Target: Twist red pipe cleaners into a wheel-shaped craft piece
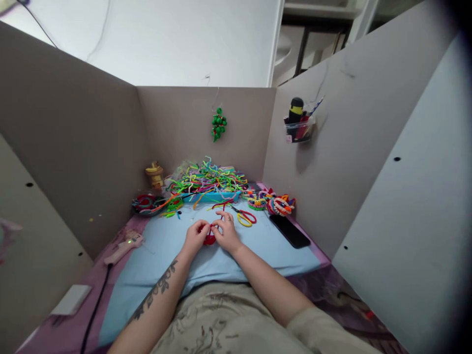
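My left hand (195, 236) and my right hand (225, 231) meet over the light blue mat (162, 255), both pinching a small red pipe-cleaner piece (209, 239) between their fingertips. The fingers of both hands are curled round it. A little beyond my right hand lie scissors (245, 217) with yellow and red handles. A loose red pipe cleaner (222, 203) lies just past my fingers.
A heap of coloured pipe cleaners (206, 179) fills a blue tray at the back. Finished coiled pieces (275, 202) sit at the back right, a black phone (289, 230) at right, a glue gun (124, 246) at left. Grey partition walls close in three sides.
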`<state>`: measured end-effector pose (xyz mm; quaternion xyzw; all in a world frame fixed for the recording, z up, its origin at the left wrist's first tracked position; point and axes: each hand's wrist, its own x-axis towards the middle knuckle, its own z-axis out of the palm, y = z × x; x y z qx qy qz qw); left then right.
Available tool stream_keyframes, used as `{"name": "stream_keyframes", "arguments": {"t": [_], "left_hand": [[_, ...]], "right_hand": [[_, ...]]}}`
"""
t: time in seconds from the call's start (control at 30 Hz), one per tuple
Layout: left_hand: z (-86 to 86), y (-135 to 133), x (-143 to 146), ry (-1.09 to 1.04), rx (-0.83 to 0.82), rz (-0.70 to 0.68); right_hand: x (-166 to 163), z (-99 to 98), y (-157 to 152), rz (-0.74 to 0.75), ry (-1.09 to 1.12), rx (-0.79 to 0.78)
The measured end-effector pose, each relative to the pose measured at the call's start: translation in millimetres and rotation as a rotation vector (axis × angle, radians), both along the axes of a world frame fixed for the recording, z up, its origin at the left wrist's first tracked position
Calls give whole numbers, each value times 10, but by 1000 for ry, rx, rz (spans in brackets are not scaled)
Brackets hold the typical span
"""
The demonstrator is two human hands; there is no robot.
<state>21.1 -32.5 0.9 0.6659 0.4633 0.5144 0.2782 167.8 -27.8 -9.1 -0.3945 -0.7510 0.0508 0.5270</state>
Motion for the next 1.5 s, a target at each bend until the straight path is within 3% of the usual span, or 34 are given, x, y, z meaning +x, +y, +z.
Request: {"name": "stream_keyframes", "arguments": {"t": [0.3,0.57,1.27,1.5], "left_hand": [[0,-2,18,-53,-65,-57],[-8,-14,15,1,-10,-32],[13,-56,35,96,132,113],[-1,-49,28,53,171,89]], "right_hand": [[5,-2,11,47,43,-59],[7,25,-25,45,22,12],[-18,51,-47,24,67,-51],[-21,62,-41,50,82,-77]]}}
